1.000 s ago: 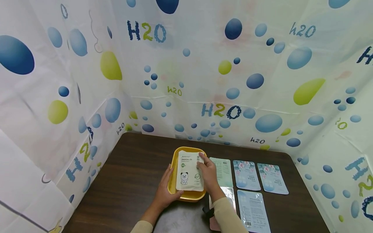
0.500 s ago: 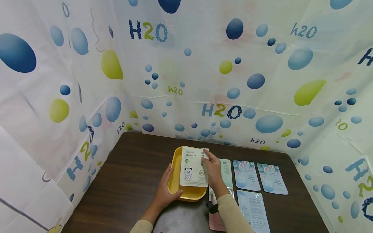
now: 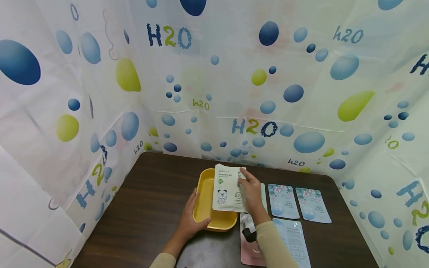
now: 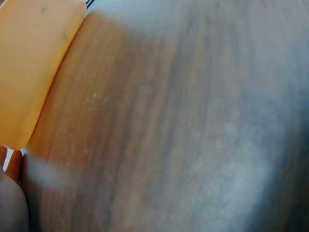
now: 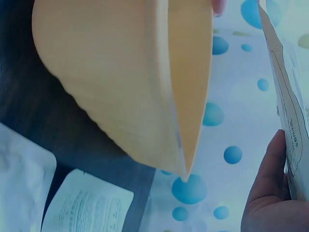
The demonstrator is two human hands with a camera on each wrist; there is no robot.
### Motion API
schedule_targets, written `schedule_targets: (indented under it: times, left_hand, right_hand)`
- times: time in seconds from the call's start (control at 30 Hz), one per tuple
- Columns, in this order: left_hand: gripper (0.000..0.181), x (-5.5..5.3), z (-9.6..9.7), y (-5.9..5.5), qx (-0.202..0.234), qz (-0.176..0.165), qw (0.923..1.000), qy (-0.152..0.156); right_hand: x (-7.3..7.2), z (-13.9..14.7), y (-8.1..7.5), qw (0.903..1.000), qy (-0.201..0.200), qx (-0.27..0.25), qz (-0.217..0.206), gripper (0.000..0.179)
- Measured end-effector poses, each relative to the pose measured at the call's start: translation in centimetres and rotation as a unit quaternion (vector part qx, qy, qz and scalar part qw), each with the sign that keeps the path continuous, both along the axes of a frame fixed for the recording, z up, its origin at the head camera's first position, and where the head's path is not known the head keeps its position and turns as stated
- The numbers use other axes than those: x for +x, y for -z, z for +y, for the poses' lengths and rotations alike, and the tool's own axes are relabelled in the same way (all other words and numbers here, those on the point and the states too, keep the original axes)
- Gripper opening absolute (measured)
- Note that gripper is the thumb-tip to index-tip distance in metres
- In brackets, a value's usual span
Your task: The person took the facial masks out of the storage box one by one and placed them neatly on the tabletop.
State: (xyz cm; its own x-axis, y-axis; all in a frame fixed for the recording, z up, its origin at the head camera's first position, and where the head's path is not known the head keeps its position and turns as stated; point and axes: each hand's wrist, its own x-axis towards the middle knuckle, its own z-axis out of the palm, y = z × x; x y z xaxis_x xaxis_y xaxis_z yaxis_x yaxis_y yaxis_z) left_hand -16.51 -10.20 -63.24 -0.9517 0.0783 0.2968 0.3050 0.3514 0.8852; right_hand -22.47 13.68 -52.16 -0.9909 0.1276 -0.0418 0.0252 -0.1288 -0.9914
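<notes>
A pale flat packet (image 3: 229, 189) printed with a panda and "ESSENTIAL OIL" is tilted up above the right part of a yellow plastic tray (image 3: 205, 199). My right hand (image 3: 252, 193) pinches its right edge, thumb on the printed face; the fingers behind are mostly hidden. In the right wrist view the packet (image 5: 295, 116) stands edge-on, apart from the tray (image 5: 106, 82). My left hand (image 3: 191, 219) holds the tray's near left corner, fingers along the left wall and thumb at the front rim. The left wrist view catches only part of that hand (image 4: 12, 193) beside the tray (image 4: 38, 67).
Right of the tray lie two blue floral packets (image 3: 283, 201), a blue packet (image 3: 292, 242) with its printed back up, a pink packet (image 3: 249, 251) and a green one (image 3: 264, 195), both partly covered by my right arm. A patterned curtain (image 3: 218, 89) surrounds the dark wooden table (image 3: 134, 208).
My right hand has lifted the panda packet out of the tray, moving it up and to the right. More of the tray's inside shows. The left hand and tray stay put.
</notes>
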Motion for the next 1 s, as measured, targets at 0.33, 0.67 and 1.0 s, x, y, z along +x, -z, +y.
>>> schedule_targets:
  times: [0.33,0.67,1.0]
  left_hand:
    - [0.103,0.0,-0.1,0.1,0.006,0.014,0.9999,0.003]
    - [0.103,0.0,-0.1,0.0,-0.005,0.012,0.9999,0.002]
    - [0.103,-0.1,-0.1,0.2,-0.004,0.019,0.9998,0.006]
  right_hand:
    - [-0.4,2.5,-0.2,0.9997,0.016,0.012,-0.014,0.047]
    - [-0.3,4.6,-0.2,0.9995,0.029,0.0,-0.012,0.047]
    - [-0.4,6.1,-0.7,0.999,0.034,0.016,-0.024,0.047]
